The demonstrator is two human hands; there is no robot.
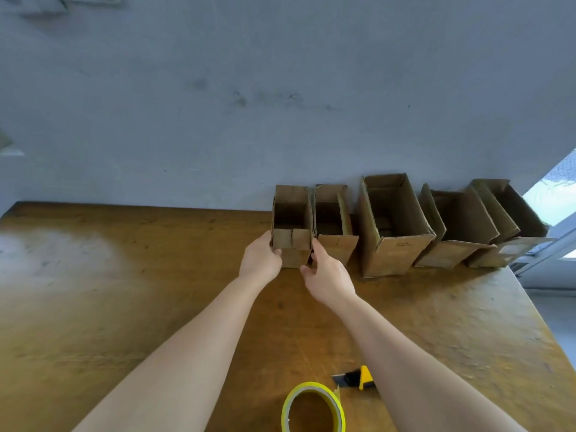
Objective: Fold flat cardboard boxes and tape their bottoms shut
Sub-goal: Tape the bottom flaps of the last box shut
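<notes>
- Your left hand (260,257) holds the left side of the small box (293,227). Your thumb lies on the front of it. Your other fingers curl round the side.
- Your right hand (328,277) holds the right side of the same box. Its fingers go into the thin gap between this box and the second box (336,244). Its thumb is bent near the bottom front corner.
- The small box stands on the table (124,291) with its top open. Its back is up against the wall (249,88). It is at the left end of a row of boxes.
- The second box is just beside it. After that come the tall box (392,244), the fourth box (452,254) and the last box (517,210). They are all open at the top. The fourth box and the last box touch each other.
- The tape roll (307,386) is yellow. It lies flat on the table close to you, between your two arms.
- The knife (358,377) is yellow and black. It lies just beside the tape roll, and your right arm hides part of it.
</notes>
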